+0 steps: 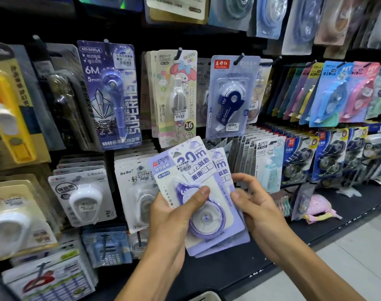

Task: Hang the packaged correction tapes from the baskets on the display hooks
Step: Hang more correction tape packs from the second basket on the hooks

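Two purple tape packs (203,192) are held fanned and overlapping in front of the display (185,22), low of the hooks (179,53); each is a flat glossy card with a clear blister over a round purple wheel. The left hand (174,216) grips them from below, thumb pressed flat across the front blister. The right hand (253,200) pinches the rear pack's right edge, fingers curled. Behind hang rows of similar carded packs.

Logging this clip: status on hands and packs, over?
Left hand grips purple correction tape packs, thumb on front blister. Right hand pinches the rear packs' edge. None hung yet. Nothing in the way.
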### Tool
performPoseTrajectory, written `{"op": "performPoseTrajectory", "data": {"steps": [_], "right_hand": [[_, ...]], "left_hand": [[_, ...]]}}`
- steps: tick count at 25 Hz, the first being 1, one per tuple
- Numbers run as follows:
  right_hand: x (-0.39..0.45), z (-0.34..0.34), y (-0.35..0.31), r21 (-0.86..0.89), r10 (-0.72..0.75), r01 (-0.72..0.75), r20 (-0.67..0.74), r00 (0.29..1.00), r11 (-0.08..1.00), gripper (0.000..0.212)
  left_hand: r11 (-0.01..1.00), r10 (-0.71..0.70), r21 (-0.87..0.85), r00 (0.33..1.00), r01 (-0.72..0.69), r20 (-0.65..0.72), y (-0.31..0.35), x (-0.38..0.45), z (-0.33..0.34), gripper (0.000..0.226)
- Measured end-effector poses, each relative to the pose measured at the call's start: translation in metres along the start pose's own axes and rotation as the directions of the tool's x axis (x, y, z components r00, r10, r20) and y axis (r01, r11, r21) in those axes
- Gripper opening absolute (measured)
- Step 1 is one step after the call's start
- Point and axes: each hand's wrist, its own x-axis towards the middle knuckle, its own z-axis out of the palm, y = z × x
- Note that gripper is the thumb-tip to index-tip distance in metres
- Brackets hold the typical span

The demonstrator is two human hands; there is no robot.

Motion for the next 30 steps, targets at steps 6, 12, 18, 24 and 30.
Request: {"op": "performPoseTrajectory", "data": {"steps": [6,12,18,24,30], "right_hand": [[0.015,-0.016,-0.001,-0.085,0.009,-0.040,-0.345,0.939,0.996,0.031],[0.042,-0.032,-0.013,-0.407,-0.122,-0.080,-0.446,0.887,0.910,0.030],[0.051,-0.043,-0.032,-0.458,-0.073,-0.110,-0.363,0.929,0.882,0.037],[0.050,-0.041,-0.023,-0.397,-0.005,-0.119,-0.297,0.955,0.910,0.036],[0.053,-0.040,-0.017,-0.572,-0.093,-0.113,-0.319,0.943,0.813,0.038]], "left_hand": [[0.997,0.035,0.072,0.997,-0.030,-0.073,-0.001,0.008,-0.003,0.052],[0.987,0.037,0.161,0.998,-0.028,-0.055,-0.002,0.000,-0.016,0.062],[0.992,0.013,0.128,1.000,-0.012,-0.003,0.001,-0.003,-0.012,0.060],[0.997,-0.015,0.079,1.000,0.015,0.002,0.000,-0.006,-0.002,0.054],[0.995,-0.016,0.100,0.996,0.025,-0.091,0.006,-0.005,-0.013,0.047]]}}
